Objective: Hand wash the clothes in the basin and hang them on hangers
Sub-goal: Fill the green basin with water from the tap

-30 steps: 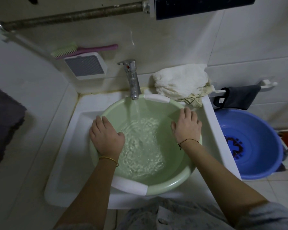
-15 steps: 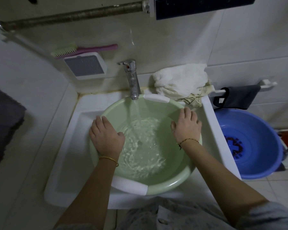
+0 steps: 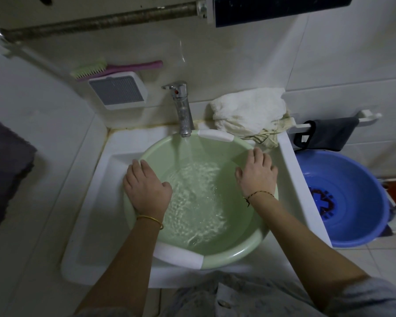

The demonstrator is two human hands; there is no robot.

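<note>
- Round pale-green plastic basin [image 3: 226, 252] part-filled; chrome tap [image 3: 182, 110] running.
- Left hand [image 3: 146, 188], right hand [image 3: 256, 175]: flat on rim, fingers apart, gripping nothing.
- Crumpled white cloth [image 3: 247, 110] unwashed; hanging not begun.

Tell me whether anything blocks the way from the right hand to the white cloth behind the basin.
Nothing visible does. The right hand rests on the green basin rim, and the white cloth lies just beyond it on the sink ledge, with open space between. The tap stands off to the left.
</note>
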